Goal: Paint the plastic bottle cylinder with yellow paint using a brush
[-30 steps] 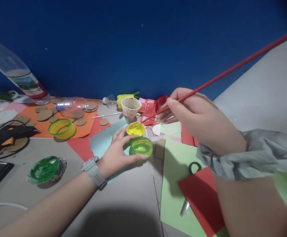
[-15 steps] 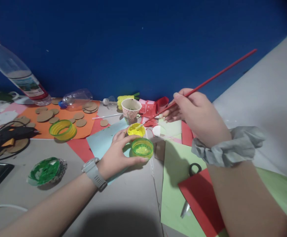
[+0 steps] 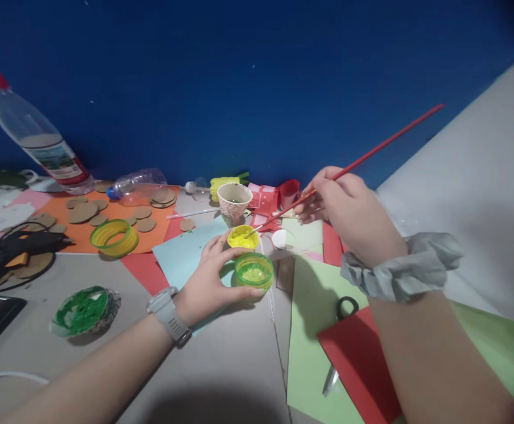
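My right hand [image 3: 340, 203] grips a red paintbrush [image 3: 380, 146], its handle slanting up to the right. The brush tip rests in the yellow paint of a small cup [image 3: 243, 237]. My left hand [image 3: 219, 268] is curled around a round, see-through plastic ring [image 3: 254, 274] streaked green and yellow, thumb on its near side. Fingers of the same hand reach to the side of the yellow paint cup. Just behind stands a patterned paper cup [image 3: 234, 201] with dark liquid in it. Another green-rimmed yellow ring [image 3: 114, 238] sits to the left, apart from my hands.
A dish of green paint [image 3: 82, 312] is at left. A tall bottle [image 3: 56, 153] leans behind cardboard discs [image 3: 82, 212] on orange paper. At right, scissors [image 3: 347, 307] lie partly under red paper [image 3: 362, 359]. A blue wall [image 3: 257, 88] closes off the back.
The paintbrush has dipped slightly and shifted left with my right hand, its tip still in the yellow paint. My left hand stays around the ring. The view has tilted up slightly.
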Action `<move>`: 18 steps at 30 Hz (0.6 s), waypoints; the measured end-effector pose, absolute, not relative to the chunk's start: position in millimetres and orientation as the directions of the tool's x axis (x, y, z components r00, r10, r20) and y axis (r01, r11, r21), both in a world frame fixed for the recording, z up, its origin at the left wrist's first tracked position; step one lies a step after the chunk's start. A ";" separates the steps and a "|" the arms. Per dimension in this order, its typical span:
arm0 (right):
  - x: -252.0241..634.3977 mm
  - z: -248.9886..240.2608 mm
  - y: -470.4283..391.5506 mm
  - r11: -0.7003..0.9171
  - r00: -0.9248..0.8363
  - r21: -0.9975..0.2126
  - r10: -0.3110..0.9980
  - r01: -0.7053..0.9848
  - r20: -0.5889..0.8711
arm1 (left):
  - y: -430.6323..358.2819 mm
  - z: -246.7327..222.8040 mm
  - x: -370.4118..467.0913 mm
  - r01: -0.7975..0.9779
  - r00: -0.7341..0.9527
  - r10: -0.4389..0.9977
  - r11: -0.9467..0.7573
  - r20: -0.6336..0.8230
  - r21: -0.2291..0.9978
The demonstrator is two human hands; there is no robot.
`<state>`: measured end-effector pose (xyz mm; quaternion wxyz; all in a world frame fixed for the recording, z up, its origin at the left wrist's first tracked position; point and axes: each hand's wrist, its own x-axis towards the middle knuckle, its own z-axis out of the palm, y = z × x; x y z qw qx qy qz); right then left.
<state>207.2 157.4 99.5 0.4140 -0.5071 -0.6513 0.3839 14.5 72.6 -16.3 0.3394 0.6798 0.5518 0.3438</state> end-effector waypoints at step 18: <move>209.3 97.9 162.2 0.248 -0.045 -0.939 0.969 0.238 0.244 | 70.2 -19.1 9.8 0.412 0.083 0.992 -0.119 0.092 0.903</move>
